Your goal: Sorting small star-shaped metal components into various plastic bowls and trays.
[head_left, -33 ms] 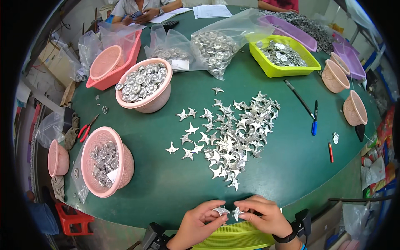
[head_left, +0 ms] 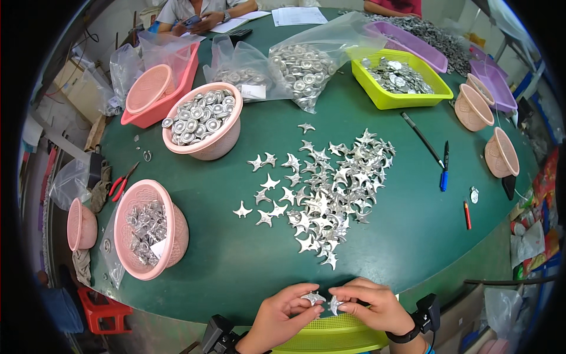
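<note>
Holding one small silver star-shaped metal piece (head_left: 313, 298) in your left hand (head_left: 287, 315) and a second silver star piece (head_left: 335, 305) in your right hand (head_left: 372, 307), each grip pinched narrow at the fingertips, you work at the near edge of the green tabletop (head_left: 236, 259), above a lime-green plastic basket (head_left: 330, 336). The pinch looks shallow, so I judge a pointed piece could twist free and fall past the basket or prick a fingertip. Against the earlier frame nothing differs: hands, pieces and the loose heap of silver stars (head_left: 324, 194) sit unchanged.
</note>
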{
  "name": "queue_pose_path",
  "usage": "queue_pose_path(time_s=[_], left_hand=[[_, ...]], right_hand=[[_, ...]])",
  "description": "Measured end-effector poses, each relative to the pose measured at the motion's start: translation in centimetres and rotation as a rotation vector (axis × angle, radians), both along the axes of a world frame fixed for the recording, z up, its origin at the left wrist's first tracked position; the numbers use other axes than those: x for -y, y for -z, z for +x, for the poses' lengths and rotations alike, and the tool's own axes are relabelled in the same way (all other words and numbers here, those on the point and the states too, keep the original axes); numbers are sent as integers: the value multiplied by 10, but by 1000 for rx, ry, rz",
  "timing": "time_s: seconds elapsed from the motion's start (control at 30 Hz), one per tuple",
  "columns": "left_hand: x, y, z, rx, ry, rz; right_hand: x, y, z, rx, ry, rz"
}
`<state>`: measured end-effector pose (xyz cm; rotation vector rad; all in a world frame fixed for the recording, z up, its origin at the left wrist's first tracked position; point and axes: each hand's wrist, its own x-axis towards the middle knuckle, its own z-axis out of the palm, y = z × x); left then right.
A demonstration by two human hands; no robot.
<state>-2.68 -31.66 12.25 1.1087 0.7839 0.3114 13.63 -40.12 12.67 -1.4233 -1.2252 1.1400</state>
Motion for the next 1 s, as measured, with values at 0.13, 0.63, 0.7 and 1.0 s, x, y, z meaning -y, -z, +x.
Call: queue_pose_path(time_s=[0.13, 0.63, 0.7, 1.0], left_hand=[[3, 2, 0, 129, 15, -66], [7, -1, 5, 150, -112, -37], [7, -1, 4, 151, -116, -41], [9, -1, 3, 156, -124, -28]], right_hand=[[-1, 4, 4, -13, -73, 75], [0, 11, -3, -706, 80, -82], [0, 10, -4, -699, 96, -107], [1, 14, -6, -658, 114, -110]])
